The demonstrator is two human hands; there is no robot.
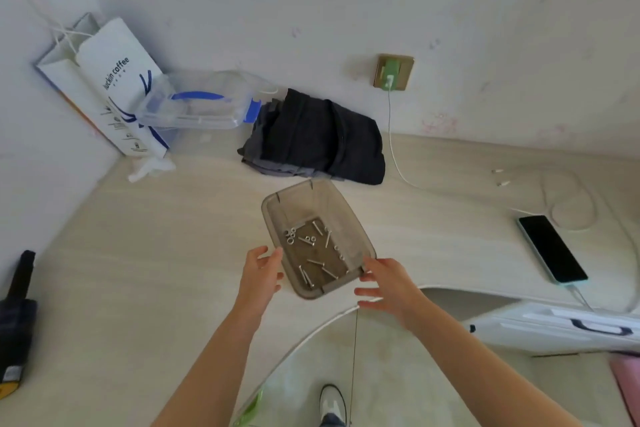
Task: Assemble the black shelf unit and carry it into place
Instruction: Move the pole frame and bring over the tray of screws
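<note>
Two bare hands of yours reach out over the pale wood-grain bench (pixel 138 253), which fills most of the frame from the left edge to the right. Against the wall at the upper centre lies a folded pile of dark clothing (pixel 318 139). At the upper left a white paper bag (pixel 114 80) printed with a coffee brand leans in the corner, with a clear plastic container (pixel 197 104) with blue clips just beside it.

At the centre of the frame sits the smoky translucent tray (pixel 304 198), its near end between your hands. Your left hand (pixel 261 274) has its fingers relaxed and spread, the fingertips touching the tray's left rim. Your right hand (pixel 388 282) is likewise loose, fingers extended, its thumb at the tray's near right corner; neither hand grips anything.

At the right a black phone (pixel 552 248) lies face up, plugged into a white cable (pixel 393 146) running up to a green charger (pixel 391 74) in the wall socket.

Smallest of all, silver screws (pixel 313 262) and washers lie scattered on the tray's floor. No shelf panel is in view.
</note>
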